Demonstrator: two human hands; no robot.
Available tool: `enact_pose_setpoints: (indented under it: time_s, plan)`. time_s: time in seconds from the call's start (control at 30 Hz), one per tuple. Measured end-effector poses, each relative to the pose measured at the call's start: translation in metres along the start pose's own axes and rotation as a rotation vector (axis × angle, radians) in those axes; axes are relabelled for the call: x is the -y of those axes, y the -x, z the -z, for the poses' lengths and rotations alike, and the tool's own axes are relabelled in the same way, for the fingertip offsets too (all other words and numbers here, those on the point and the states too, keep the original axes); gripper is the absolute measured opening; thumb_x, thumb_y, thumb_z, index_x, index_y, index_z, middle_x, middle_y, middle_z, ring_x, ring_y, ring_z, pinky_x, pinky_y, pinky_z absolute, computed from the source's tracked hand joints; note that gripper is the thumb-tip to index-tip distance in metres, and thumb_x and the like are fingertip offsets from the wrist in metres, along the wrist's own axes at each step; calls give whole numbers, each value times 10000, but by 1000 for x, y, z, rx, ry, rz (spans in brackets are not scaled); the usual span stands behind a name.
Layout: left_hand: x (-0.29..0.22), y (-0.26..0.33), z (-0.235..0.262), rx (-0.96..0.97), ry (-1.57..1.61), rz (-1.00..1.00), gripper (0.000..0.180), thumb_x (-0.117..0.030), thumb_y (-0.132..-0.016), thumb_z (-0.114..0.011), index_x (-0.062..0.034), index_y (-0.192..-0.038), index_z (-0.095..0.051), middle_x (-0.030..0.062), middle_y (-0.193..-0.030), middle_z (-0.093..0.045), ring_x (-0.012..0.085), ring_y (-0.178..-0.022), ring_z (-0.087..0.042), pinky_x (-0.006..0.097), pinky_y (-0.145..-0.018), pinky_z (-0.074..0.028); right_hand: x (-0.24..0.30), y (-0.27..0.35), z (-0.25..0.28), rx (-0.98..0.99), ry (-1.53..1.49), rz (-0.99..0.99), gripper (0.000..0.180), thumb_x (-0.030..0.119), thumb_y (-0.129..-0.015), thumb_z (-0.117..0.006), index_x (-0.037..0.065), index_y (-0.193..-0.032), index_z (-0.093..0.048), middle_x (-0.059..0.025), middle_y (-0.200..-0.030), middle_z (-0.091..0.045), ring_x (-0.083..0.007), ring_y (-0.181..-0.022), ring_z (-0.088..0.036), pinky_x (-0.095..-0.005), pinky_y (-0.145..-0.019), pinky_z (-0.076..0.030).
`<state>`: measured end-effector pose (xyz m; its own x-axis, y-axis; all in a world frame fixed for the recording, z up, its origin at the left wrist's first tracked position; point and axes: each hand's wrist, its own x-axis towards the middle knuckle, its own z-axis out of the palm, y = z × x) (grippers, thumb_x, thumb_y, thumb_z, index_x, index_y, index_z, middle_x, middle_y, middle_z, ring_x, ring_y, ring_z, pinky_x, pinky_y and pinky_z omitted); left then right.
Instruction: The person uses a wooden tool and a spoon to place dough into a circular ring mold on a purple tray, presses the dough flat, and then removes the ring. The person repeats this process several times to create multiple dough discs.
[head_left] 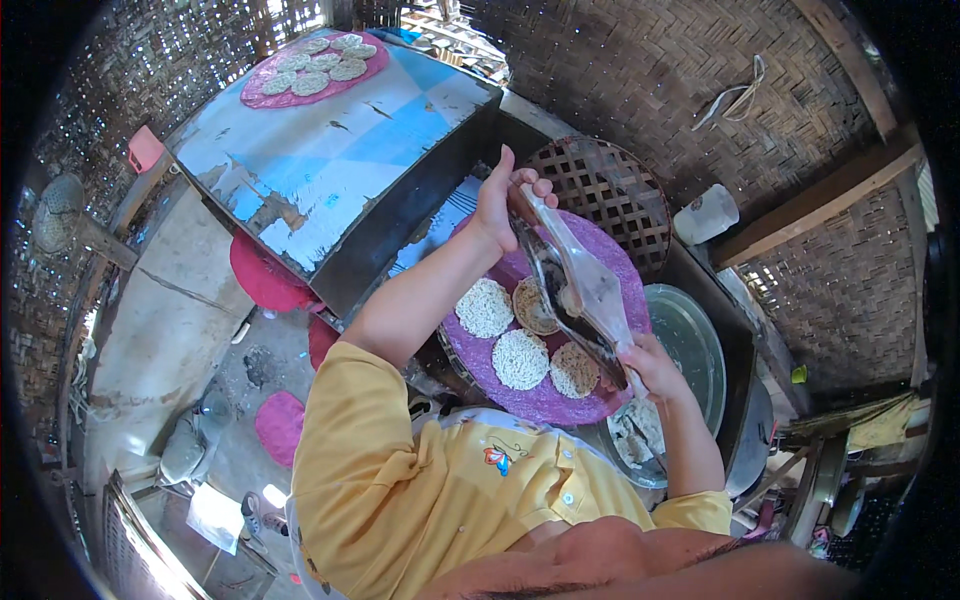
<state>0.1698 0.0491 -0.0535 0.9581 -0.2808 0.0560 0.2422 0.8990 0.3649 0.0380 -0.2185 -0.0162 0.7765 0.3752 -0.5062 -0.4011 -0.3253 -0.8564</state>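
Left hand (497, 200) and right hand (650, 365), fingers closed, grip opposite ends of a long flat metal spatula-like blade (580, 290), held tilted above a round purple woven tray (610, 250). Four pale round noodle-like cakes (520, 358) lie on the tray, beside a shallow round metal basin (695, 340).

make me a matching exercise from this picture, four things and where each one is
Things:
1. long flat tool
2. woven bamboo tray
3. metal lid
4. far purple round

Places:
a. on the blue tabletop, loaded with noodle discs
b. held at both ends by the left hand and right hand
c. beside the near purple mat, under the right hand
d. beyond the near purple mat, by the woven wall

Pairs: 1-b, 2-d, 3-c, 4-a
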Motion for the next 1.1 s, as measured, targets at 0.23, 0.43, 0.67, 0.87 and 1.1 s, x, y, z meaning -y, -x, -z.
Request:
enact_pose_setpoints:
  time_s: [0.23, 0.43, 0.67, 0.87, 1.1]
  plan:
    - [16, -3, -2, -12, 84, 29, 487, -599, -778, -467, -163, -571, -399, 18, -558, -448, 219, -594, -485, 347, -550, -418, 8, 12, 1, -35, 70, 11, 514, 330, -719, -627, -29, -1072, -521, -47, -769, -585, -121, -638, -555, -257, -521, -438]
    - [9, 13, -31, 113, 15, 38, 536, -601, -777, -465, -104, -948, -572, 109, -828, -600, 287, -835, -574, 395, -727, -459, 23, 31, 1, 19, -187, 247, 765, 416, -654, -663, -57, -1193, -397, -110, -964, -569, -156, -673, -590, -257, -561, -489]
    - [33, 57, -11, 116, -1548, -336, 532, -186, -668, -684, -45, -1140, -483, 113, -1120, -542, 204, -1062, -500, 309, -907, -387, 33, -14, -26, 137, -84, 500, 768, 468, -747, -592, 4, -1295, -321, -92, -1155, -473, -179, -1056, -448, -329, -899, -355]
    - [3, 113, 41, 127, -468, -257, 266, -164, -867, -460, -41, -1099, -499, 126, -991, -560, 239, -897, -535, 394, -846, -416, -8, -78, -9, -449, 720, 405, 319, 348, -754, -595, 59, -873, -654, -115, -823, -628, -263, -736, -596, -372, -680, -454]
    - [-40, 156, 82, 229, -649, -586, 195, -150, -844, -494, -30, -998, -505, 123, -875, -548, 259, -834, -547, 418, -898, -367, -16, -95, -21, -460, 817, 289, 280, 329, -716, -606, 56, -751, -654, -164, -751, -612, -318, -713, -593, -407, -658, -458]
